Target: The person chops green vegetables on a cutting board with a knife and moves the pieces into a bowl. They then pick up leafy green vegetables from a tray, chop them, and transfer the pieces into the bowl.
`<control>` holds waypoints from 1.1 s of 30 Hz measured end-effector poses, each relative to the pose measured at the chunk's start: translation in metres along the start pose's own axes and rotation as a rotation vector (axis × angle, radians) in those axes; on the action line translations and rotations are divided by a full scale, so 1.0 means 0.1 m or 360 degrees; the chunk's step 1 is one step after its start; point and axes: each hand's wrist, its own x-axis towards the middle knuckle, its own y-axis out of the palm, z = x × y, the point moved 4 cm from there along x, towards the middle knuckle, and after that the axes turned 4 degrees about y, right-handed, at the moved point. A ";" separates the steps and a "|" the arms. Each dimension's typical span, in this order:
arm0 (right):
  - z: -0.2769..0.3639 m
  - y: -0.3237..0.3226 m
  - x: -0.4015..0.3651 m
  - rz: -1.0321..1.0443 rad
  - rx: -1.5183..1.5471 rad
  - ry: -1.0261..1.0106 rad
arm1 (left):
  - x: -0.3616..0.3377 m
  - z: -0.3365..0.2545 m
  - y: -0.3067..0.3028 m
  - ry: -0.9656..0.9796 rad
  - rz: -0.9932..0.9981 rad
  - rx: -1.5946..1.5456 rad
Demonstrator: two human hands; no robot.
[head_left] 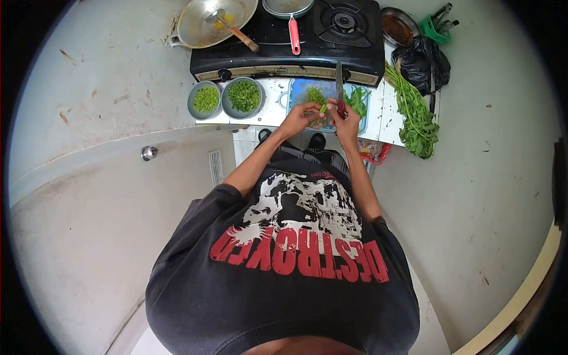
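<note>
My left hand (300, 117) is closed on a small bunch of green stalks (323, 109) above the near side of the blue cutting board (297, 90). My right hand (345, 123) grips the dark red handle of a knife (339, 81), whose blade points away from me toward the stove. The fingertips of both hands are close together at the stalks; whether the right fingers also pinch them is too small to tell. Chopped greens (315, 94) lie on the board beyond my left hand, and leafy greens (357, 100) lie right of the blade.
Two bowls of chopped greens, one lighter (206, 99) and one darker (244, 96), stand left of the board. Behind is a black gas stove (272, 62) with a wok (204, 29) and a red-handled pan (294, 38). Long leafy stalks (411, 109) and a black plastic bag (423, 62) lie right.
</note>
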 end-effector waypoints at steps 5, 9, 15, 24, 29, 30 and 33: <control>-0.05 0.24 0.07 0.0137 -0.0050 -0.0002 | -0.07 -0.13 -0.18 0.0060 0.0024 0.0090; -0.04 0.42 0.06 -0.0016 -0.0067 -0.0003 | -0.07 -0.10 -0.47 0.0076 0.0065 0.0151; -0.77 0.07 0.07 -0.0706 -0.0936 -0.0267 | -0.08 -0.11 -0.95 -0.0010 -0.0052 0.0195; -0.96 0.22 -0.11 -0.0772 -0.1228 -0.0142 | 0.01 0.03 -1.12 -0.0078 0.0150 0.0208; -0.80 0.24 -0.15 -0.0918 -0.1201 -0.0167 | 0.00 -0.09 -1.11 -0.0179 0.0238 0.0371; -0.71 0.20 -0.15 -0.0949 -0.1150 -0.0186 | -0.04 -0.12 -1.12 -0.0211 0.0255 0.0435; -0.51 -0.06 -0.09 -0.1008 -0.1125 -0.0271 | -0.01 0.04 -1.19 -0.0190 0.0272 0.0333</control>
